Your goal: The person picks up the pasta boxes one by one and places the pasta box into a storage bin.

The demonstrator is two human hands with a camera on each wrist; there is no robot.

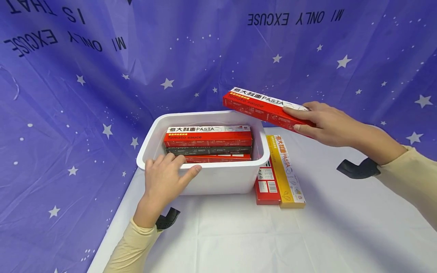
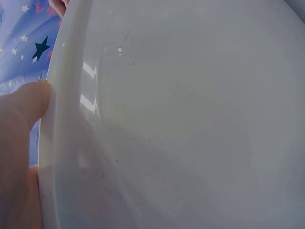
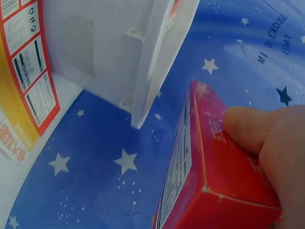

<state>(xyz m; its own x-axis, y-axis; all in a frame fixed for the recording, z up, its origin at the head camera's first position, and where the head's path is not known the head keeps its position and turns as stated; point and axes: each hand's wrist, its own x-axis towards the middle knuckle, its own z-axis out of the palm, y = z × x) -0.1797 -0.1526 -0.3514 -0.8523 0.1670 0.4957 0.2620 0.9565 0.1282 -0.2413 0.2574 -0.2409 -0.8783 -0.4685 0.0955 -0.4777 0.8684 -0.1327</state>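
Observation:
My right hand (image 1: 332, 123) grips one end of a red tomato sauce pasta box (image 1: 269, 108), held above the right rim of a white plastic bin (image 1: 218, 178). The same box (image 3: 224, 167) fills the lower right of the right wrist view, with the thumb along its side. My left hand (image 1: 164, 178) holds the bin's near rim, fingers over the edge and thumb outside. Inside the bin lie another red tomato sauce pasta box (image 1: 208, 136), a black pepper sauce box (image 1: 208, 151) and a red box (image 1: 218, 158) nearest the front wall.
Right of the bin, a red box (image 1: 267, 185) and a yellow pasta box (image 1: 286, 170) lie side by side on the white tablecloth (image 1: 232, 235). Behind everything hangs a purple star-patterned cloth (image 1: 205, 57).

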